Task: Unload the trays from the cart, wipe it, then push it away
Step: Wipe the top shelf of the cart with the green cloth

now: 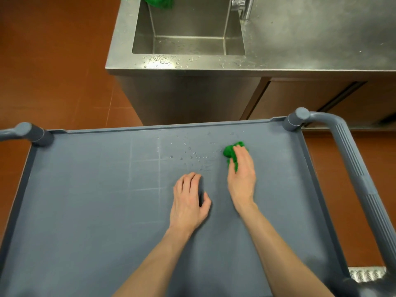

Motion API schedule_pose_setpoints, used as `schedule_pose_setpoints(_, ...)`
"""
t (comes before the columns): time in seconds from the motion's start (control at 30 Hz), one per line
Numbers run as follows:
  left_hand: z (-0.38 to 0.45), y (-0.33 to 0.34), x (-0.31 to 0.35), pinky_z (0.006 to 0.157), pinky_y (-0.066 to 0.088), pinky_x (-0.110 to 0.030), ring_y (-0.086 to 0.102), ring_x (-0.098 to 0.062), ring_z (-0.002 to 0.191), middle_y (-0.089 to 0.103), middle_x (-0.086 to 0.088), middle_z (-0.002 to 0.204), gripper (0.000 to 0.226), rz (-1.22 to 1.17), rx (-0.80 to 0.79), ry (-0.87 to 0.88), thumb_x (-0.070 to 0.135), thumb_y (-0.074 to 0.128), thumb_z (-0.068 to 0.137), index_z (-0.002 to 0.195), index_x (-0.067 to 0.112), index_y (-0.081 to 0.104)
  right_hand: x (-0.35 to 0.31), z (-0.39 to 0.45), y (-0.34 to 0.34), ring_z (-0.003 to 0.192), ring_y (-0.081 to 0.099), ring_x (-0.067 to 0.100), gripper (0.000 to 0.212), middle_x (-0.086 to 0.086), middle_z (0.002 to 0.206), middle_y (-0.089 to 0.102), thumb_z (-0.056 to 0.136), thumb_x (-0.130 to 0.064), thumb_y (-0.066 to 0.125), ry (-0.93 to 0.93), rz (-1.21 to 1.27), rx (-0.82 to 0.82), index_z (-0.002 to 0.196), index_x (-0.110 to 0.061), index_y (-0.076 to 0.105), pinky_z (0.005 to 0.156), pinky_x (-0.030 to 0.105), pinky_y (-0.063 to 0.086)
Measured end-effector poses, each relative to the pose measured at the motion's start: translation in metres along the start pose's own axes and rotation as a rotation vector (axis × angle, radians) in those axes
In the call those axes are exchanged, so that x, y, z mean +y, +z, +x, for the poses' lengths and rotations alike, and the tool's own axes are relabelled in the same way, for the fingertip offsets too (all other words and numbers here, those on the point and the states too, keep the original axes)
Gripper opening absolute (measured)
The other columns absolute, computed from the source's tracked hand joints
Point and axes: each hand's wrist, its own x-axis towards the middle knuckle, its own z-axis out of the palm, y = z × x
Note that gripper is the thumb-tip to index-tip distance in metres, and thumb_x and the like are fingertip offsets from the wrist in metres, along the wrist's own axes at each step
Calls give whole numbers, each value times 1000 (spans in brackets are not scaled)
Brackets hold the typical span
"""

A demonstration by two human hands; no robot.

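I am looking down on the top shelf of the grey cart (85, 211), and both bare forearms are reaching in from the bottom edge of the view, angled slightly toward each other as they extend over the shelf.

My right hand (241, 174) is lying palm-down on the shelf toward its far right part, wrist straight, fingers stretched forward and pressing on a bunched green cloth (230, 154). The cloth is showing at the fingertips and along the thumb side of the hand; the rest is hidden under the palm, so I cannot tell whether the fingers are curling round it or merely pressing it flat.

My left hand (189, 200) is hovering or resting just beside the right one, near the middle of the shelf, holding nothing. Its fingers are loosely curled downward, the thumb spread out to the side, and a dark shadow is sitting beneath the fingertips. The two hands are apart, not touching.

Water droplets (190, 154) are scattered on the shelf between the cloth and the far rim, and pale straight lines are marking the shelf surface left of them. The cart's handle (351, 159) is running down the right side.

Beyond the cart a steel sink (188, 61) is standing on red floor tiles, its front rim wet, with a second green cloth (159, 1) draped over its far edge and a tap (244, 7) at its right.
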Motion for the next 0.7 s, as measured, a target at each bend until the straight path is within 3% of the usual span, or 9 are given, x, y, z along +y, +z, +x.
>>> schedule_pose_setpoints(0.17,1,-2,1,112,42,-46,53,-34,126,59,-14,133,51,-73,26,-15,2,64,84,135,-2,59,-32,-31,32,141,53,28,46,12,147,60,91,13,64,-193,62,-211,135,-1,67,119,41,40)
schedule_pose_setpoints(0.3,2,-4,3,112,44,-47,53,-35,125,58,-14,132,49,-79,17,-39,0,63,84,133,-2,58,-21,-22,20,137,57,30,44,14,145,61,91,13,66,-281,14,-214,134,1,67,116,42,44)
schedule_pose_setpoints(0.47,4,-3,6,113,42,-43,50,-31,126,54,-8,133,47,-85,10,-73,8,60,89,136,2,56,23,8,-24,139,55,33,45,15,146,60,93,13,64,-104,-40,-85,136,2,64,121,39,36)
schedule_pose_setpoints(0.7,4,-3,8,112,42,-41,49,-29,126,53,-6,134,46,-99,23,-100,10,58,90,136,3,55,97,46,-96,132,58,39,37,21,140,63,99,4,62,104,-125,152,136,3,63,117,45,41)
